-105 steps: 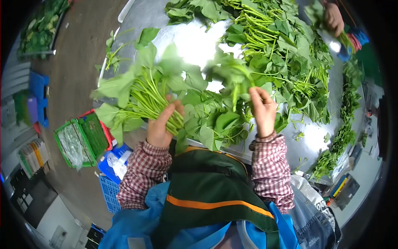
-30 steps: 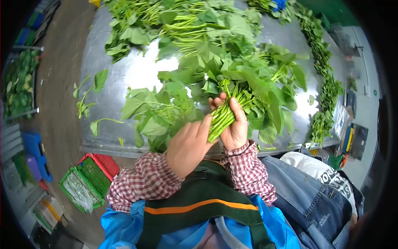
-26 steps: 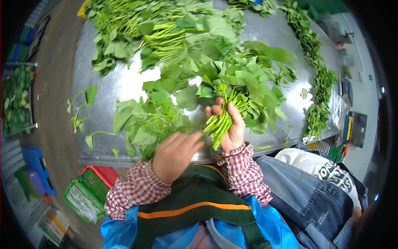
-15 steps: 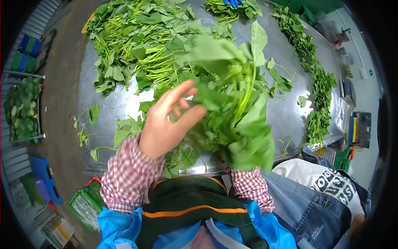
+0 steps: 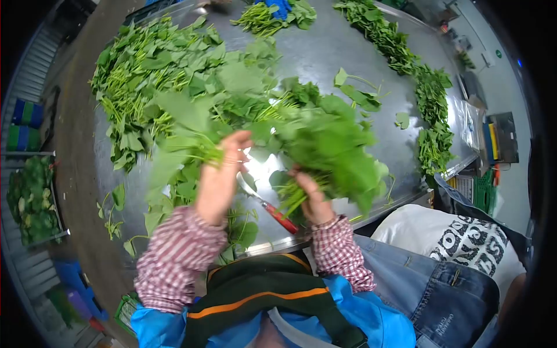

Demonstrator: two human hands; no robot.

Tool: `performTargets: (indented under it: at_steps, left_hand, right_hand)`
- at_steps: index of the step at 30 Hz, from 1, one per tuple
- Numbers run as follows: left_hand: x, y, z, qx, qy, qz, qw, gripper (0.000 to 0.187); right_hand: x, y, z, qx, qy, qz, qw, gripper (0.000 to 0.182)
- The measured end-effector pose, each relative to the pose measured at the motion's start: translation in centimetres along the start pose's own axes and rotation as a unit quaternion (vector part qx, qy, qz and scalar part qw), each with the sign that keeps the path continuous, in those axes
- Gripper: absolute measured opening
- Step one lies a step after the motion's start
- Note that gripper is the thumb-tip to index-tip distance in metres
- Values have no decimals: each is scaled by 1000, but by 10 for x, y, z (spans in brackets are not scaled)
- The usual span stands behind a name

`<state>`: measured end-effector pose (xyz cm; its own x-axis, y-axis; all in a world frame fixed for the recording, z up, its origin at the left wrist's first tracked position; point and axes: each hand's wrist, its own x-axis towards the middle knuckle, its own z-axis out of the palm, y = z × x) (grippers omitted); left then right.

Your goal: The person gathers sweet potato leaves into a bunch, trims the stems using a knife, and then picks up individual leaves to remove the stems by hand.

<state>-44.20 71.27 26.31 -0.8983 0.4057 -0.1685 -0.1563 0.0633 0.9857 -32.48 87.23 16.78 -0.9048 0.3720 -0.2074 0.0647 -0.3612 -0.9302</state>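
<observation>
My right hand (image 5: 315,200) is closed round the stems of a bunch of leafy greens (image 5: 336,148), whose leaves fan out up and to the right, blurred by motion. My left hand (image 5: 223,174), also smeared, is closed on a few leafy green stems (image 5: 194,139) at its upper left. On the metal table (image 5: 293,58) between my hands lies a knife with a red handle (image 5: 279,218), its curved blade pointing away from me. Loose stalks and leaves (image 5: 241,229) lie near the table's front edge.
A large heap of greens (image 5: 148,75) covers the table's left side. A line of bunches (image 5: 432,98) runs along the right. At the far side, a blue-gloved hand (image 5: 280,8) touches another pile. A person in denim with a white printed cloth (image 5: 447,235) is close at my right.
My hands have moved apart, the bunch staying in my right hand while a few stems went left with my left hand. The red-handled knife has come into sight. The camera view has shifted.
</observation>
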Motion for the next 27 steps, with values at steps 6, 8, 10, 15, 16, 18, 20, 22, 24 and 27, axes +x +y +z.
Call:
performTargets:
  at_steps: [6,8,10,15,16,18,20,22,24,27]
  left_hand:
    - [8,-72,39,-309,-287,-210,882,49]
    - [23,-59,45,149,-374,-19,915,50]
    - [29,-34,56,279,-305,88,906,49]
    - [10,-32,36,77,-85,5,993,46]
    - [3,-42,19,74,-47,-42,995,46]
    - [-15,-64,-17,98,41,-96,990,43]
    - [-35,-84,-49,131,115,-118,978,37]
    - [-39,-91,-54,118,171,-130,969,32]
    - [-21,-90,-40,104,163,-136,972,29]
    - [17,-74,-10,118,86,-100,984,26]
  right_hand:
    - [-18,-15,9,-173,-82,-54,980,34]
    - [-22,-18,-9,-163,-137,6,977,35]
    - [-9,-26,-38,-171,-139,52,974,36]
    - [125,-62,-228,-223,262,3,939,38]
    - [153,-74,-283,-232,349,-13,908,39]
    - [191,-94,-382,-243,485,-20,840,40]
    - [202,-99,-432,-248,545,10,801,41]
    - [206,-85,-415,-241,495,31,834,43]
    - [206,-68,-322,-207,331,65,918,46]
    - [213,-89,-240,-372,79,55,923,53]
